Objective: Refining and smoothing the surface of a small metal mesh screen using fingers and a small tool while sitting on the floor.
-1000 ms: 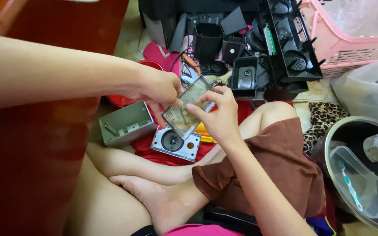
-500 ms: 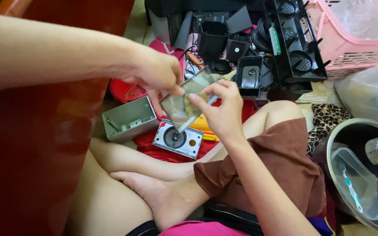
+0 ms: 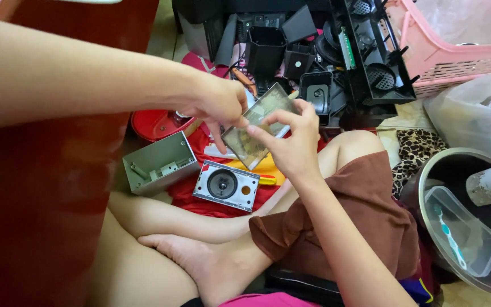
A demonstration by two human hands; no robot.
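Both of my hands hold a small rectangular circuit board [image 3: 257,128], greenish-grey, tilted above my lap. My left hand [image 3: 217,105] pinches its left edge with thumb and fingers. My right hand [image 3: 294,142] grips its right side, thumb on top. Just below the board a silver speaker front panel [image 3: 227,185] with a round black speaker lies on a red cloth [image 3: 200,199]. A grey metal casing [image 3: 159,163], open side up, sits to the left of it. A yellow-handled tool [image 3: 265,179] lies partly under the panel.
A heap of black plastic housings and parts [image 3: 313,62] lies beyond my hands. A pink basket [image 3: 456,51] stands at the top right, a clear plastic bag [image 3: 478,113] beside it, a metal pot [image 3: 467,216] holding a clear tub at right. A red bowl [image 3: 154,122] and dark red furniture [image 3: 41,199] are on the left.
My hands have shifted slightly on the board, tilting it a little. The view has drifted, so everything sits a bit lower and rightward in the picture.
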